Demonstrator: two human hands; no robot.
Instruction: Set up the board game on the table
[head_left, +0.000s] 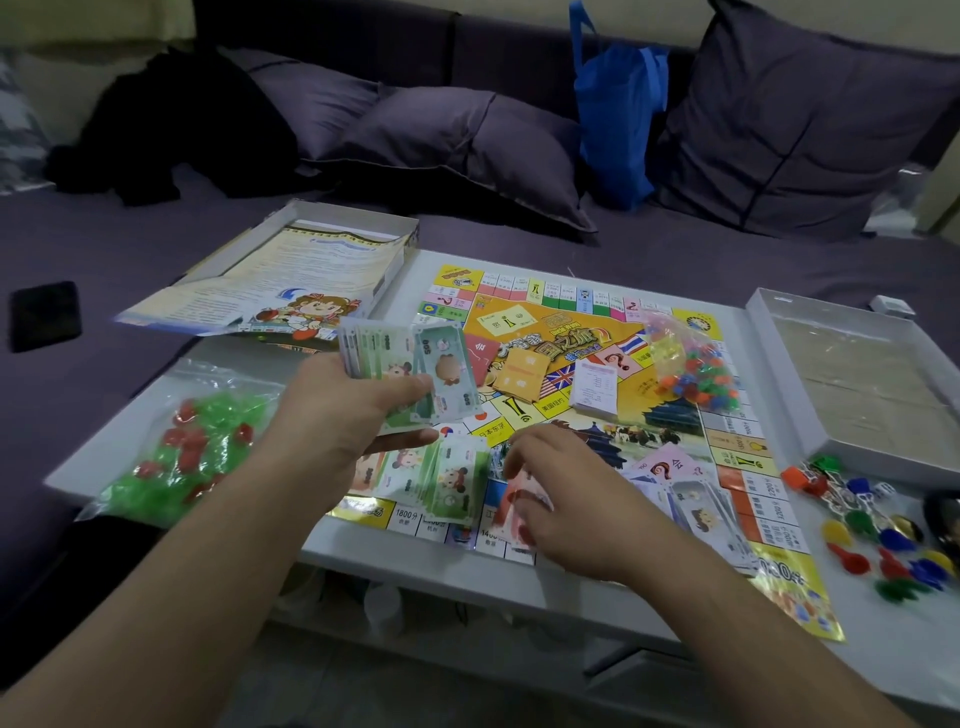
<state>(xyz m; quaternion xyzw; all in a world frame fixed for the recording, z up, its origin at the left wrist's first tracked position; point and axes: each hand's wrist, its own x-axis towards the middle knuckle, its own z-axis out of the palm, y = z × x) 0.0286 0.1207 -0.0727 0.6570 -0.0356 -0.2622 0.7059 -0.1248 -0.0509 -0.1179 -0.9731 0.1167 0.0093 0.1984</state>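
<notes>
Item: play money. Your left hand (343, 410) grips a fanned stack (400, 364); your right hand (561, 499), fingers curled, pinches reddish notes (511, 512) lower centre, green pile (447, 483) just left.

Game board (587, 332), near edge: squares printed "1800" and "1400"; right edge squares "2200" and "3200", small. Square by the left hand (332, 410) reads "日本东京". Centre title in large Chinese characters, only partly legible: "国之旅". Red and pink question marks on board squares. Banknote (447, 369) fanned in that hand shows "500", upside down. Rule sheet (291, 275) print too small to read.
</notes>
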